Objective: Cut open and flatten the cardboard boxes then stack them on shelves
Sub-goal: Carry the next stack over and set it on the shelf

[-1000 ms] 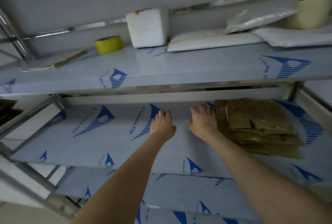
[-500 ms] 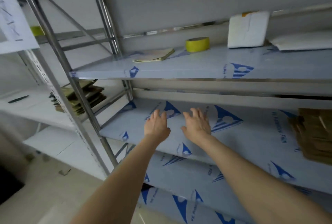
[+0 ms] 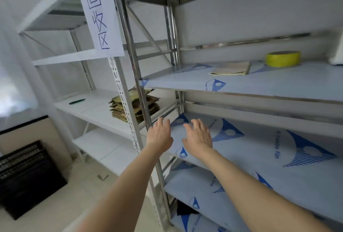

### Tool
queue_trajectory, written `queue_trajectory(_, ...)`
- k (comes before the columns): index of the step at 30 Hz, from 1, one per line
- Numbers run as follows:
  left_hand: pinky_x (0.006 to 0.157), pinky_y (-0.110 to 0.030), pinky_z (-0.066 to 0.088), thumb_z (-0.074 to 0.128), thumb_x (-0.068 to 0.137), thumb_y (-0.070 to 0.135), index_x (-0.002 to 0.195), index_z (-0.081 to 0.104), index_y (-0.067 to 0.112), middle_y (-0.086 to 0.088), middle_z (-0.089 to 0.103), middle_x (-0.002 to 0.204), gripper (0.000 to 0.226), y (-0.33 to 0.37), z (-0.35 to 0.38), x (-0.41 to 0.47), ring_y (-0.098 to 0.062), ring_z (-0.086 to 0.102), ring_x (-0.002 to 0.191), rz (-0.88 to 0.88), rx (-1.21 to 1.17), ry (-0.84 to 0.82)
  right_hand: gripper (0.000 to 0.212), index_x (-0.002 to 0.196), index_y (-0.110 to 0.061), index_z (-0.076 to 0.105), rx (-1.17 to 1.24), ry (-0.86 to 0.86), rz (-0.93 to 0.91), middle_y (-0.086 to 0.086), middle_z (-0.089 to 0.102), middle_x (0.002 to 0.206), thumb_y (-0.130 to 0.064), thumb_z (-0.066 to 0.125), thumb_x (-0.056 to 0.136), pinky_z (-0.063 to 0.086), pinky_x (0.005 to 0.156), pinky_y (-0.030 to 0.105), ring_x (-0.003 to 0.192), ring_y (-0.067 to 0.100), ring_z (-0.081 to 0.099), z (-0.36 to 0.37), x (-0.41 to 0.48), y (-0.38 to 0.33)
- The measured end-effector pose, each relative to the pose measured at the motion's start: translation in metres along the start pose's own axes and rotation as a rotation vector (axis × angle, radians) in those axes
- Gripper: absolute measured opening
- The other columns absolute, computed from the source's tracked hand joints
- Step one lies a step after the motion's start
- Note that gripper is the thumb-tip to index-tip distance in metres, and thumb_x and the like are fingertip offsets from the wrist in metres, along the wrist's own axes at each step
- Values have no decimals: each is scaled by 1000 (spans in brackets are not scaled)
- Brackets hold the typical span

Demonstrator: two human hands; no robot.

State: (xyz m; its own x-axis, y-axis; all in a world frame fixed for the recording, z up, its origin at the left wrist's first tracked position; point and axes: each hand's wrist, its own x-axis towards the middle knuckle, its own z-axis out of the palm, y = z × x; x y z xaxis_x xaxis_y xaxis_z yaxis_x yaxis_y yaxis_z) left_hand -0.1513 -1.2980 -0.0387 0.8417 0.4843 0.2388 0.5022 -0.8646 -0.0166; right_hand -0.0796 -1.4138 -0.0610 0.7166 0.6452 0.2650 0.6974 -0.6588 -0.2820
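Now the left grip [image 3: 160, 135] and right grip [image 3: 199, 138] hover side by side over the blue-printed shelf [image 3: 259, 157] at mid frame, fingers spread apart, holding nothing. The flat cardboard pile [image 3: 135, 109] lies on the white shelf [image 3: 92, 112], up-left of the left grip, not touching.

Both bare arms reach forward and up, nearly straight, drawing together toward the far middle. The left arm [image 3: 118, 191] rises from the near lower left and the right arm [image 3: 259, 194] from the near lower right. The left hand [image 3: 160, 136] shows its back, palm facing away, with its fingers [image 3: 161, 122] loosely spread and slightly bent. The right hand [image 3: 200, 138] sits just beside it without touching, back also toward the camera, fingers [image 3: 197, 123] spread and thumb out to the left. The wrists are about level. Neither hand holds anything.
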Motion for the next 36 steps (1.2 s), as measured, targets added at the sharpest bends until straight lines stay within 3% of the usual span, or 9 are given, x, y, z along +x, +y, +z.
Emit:
queue_trajectory(9, 94, -37, 47, 54, 93, 23, 145, 29, 16, -8, 32, 145, 59, -106, -6, 61, -28, 42, 129, -42, 16, 94, 49, 142, -20, 37, -5, 65, -113, 9, 26, 152, -30, 52, 97, 19, 118, 45, 144, 30, 16, 26, 92, -90)
queue_trajectory(14, 100, -37, 43, 55, 93, 22, 148, 24, 13, -11, 25, 153, 64, -167, -19, 95, -29, 37, 135, -109, 30, 119, 51, 141, -21, 39, 18, 111, -178, 8, 28, 152, -25, 56, 93, 22, 117, 47, 144, 29, 18, 35, 145, -145)
queue_trajectory(19, 97, -38, 43, 56, 90, 20, 143, 31, 15, -10, 31, 147, 59, -216, -47, 125, -30, 42, 128, -155, -28, 187, 53, 143, -21, 37, 6, 160, -243, 9, 27, 155, -29, 56, 94, 19, 119, 48, 147, 31, 15, 26, 186, -192)
queue_trajectory(29, 106, -38, 38, 59, 94, 28, 149, 21, 12, -12, 18, 156, 69, -307, -76, 175, -30, 32, 139, -111, -14, 270, 52, 145, -20, 36, -18, 264, -340, 9, 28, 153, -17, 51, 95, 22, 117, 43, 144, 28, 17, 19, 249, -292)
queue_trajectory(36, 105, -38, 38, 55, 95, 22, 149, 19, 13, -12, 17, 157, 66, -384, -89, 213, -29, 32, 139, 11, 2, 319, 54, 147, -20, 34, -41, 324, -244, 9, 29, 152, -26, 54, 96, 22, 115, 40, 143, 27, 18, 31, 295, -359)
